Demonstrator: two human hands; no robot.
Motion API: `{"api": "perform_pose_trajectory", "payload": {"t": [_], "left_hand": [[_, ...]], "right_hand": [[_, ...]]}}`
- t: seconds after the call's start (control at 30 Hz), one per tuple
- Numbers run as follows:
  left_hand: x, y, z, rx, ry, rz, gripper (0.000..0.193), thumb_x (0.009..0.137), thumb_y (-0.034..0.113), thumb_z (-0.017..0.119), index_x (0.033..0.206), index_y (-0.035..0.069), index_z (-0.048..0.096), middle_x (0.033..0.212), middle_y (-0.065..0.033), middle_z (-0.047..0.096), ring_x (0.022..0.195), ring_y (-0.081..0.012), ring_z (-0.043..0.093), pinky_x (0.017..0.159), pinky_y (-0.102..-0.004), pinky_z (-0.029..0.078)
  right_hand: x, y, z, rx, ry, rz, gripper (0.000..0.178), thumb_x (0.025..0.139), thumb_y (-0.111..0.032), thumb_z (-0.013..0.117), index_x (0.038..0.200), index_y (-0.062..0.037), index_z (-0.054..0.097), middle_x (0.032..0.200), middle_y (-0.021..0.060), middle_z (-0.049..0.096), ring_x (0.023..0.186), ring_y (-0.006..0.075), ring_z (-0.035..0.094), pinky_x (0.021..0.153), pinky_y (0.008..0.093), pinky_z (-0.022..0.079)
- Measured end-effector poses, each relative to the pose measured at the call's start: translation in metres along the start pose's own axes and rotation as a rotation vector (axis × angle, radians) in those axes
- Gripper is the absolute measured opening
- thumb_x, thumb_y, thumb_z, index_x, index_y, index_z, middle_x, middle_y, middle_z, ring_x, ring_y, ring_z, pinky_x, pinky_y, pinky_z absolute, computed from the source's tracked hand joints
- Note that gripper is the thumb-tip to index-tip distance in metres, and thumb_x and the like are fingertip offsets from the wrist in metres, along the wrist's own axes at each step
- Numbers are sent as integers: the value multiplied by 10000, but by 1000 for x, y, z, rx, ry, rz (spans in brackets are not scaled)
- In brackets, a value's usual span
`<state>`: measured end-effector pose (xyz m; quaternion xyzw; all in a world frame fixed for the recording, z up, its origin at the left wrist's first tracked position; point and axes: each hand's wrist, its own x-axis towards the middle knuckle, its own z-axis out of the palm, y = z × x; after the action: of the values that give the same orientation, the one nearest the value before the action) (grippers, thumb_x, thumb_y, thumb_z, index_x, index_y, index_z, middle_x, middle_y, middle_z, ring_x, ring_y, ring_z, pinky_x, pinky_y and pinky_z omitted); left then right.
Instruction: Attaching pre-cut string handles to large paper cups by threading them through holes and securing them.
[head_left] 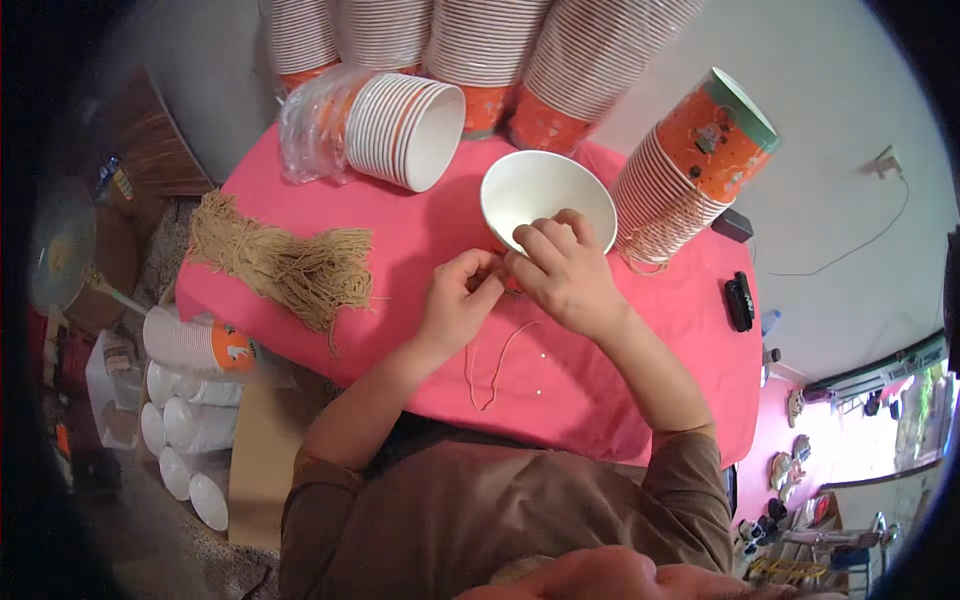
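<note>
On and around one table [640, 375], we count six stacks of paper bowls: four [485, 60] at the back, one [388, 130] lying in plastic, one [665, 195] leaning at right – plus one single bowl [522, 185]. We also count a left hand [457, 298] and a right hand [565, 275], one string bundle [285, 262], one stapler [740, 302] – and two white specks [543, 355].

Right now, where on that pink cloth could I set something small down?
Probably on the cloth between the right forearm and the black object; a smaller patch lies between the tan string bundle and the left hand. Crowded: the back, with cup stacks, and around the right hand and open cup.
</note>
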<state>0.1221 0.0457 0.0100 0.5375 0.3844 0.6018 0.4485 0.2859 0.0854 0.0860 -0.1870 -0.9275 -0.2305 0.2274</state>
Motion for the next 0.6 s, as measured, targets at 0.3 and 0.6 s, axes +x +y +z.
{"api": "perform_pose_trajectory", "payload": {"t": [0.3, 0.6], "left_hand": [[1, -8, -4, 18, 13, 27, 35, 885, 22, 591, 886, -6, 611, 701, 26, 587, 626, -23, 511, 536, -210, 413], [2, -20, -37, 217, 113, 93, 118, 867, 10, 602, 976, 1, 646, 870, -39, 659, 747, -95, 592, 652, -248, 479]], "right_hand": [[-3, -2, 11, 125, 96, 112, 215, 709, -174, 578, 892, -63, 588, 976, 73, 562, 903, 235, 571, 786, 374, 483], [-57, -34, 4, 679, 47, 418, 315, 744, -54, 729, 1024, -32, 586, 1002, 110, 579, 795, 226, 592, 686, 340, 477]]}}
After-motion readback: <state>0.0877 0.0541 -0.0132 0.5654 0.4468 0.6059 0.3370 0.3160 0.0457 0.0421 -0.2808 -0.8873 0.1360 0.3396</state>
